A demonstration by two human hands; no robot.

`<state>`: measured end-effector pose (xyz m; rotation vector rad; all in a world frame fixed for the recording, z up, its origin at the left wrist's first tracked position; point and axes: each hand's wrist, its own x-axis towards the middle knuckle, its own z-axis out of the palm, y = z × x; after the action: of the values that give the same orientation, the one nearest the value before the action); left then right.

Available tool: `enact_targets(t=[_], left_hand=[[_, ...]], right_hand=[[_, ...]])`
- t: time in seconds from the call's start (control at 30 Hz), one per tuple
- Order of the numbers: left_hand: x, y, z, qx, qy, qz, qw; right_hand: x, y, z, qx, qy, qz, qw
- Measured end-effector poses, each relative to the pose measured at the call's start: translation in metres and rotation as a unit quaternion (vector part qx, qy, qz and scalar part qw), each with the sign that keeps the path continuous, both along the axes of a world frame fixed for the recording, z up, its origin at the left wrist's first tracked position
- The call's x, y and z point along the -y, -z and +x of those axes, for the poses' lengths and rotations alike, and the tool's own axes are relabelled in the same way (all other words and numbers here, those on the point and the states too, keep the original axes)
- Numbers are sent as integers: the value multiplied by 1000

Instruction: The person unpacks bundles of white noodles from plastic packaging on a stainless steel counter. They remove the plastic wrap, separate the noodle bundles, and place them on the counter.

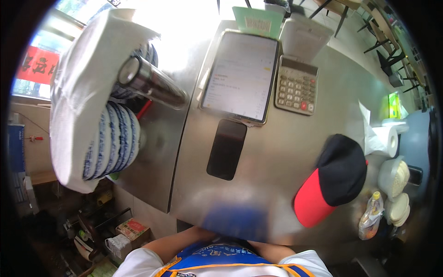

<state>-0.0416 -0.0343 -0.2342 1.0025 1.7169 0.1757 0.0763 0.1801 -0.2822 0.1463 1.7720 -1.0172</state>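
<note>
Both my forearms reach in under the near edge of a steel table [270, 159], and neither hand is in view. Before me on the metal lies a black smartphone [227, 149], its screen dark. Beyond it a lit tablet [242, 78] shows writing, with a calculator [297, 85] at its right side. A black cap with a red brim [341, 169] rests to the right. Left of the tablet is a clear cylindrical bottle [155, 85] with dark contents, tilted in this view. A blue apron [214, 254] covers my front.
Blue-patterned bowls [117, 138] are stacked at the left, partly under a white cloth [83, 86]. At the right stand a paper roll [387, 141], a tub with pale contents [394, 176] and a yellow-capped bottle in plastic [371, 220]. Boxes [133, 230] sit below left; chairs stand far right.
</note>
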Motion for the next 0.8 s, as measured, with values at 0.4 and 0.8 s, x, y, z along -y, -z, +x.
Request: enact_targets(t=[0.4,0.8], left_hand=[[7,94,18,-34,-6,-59,998],[2,8,85,-130,-204,157,957]], right_hand=[[63,107,-4,-88,128,-24,988],[28,118,67,-220,249,-98,938]])
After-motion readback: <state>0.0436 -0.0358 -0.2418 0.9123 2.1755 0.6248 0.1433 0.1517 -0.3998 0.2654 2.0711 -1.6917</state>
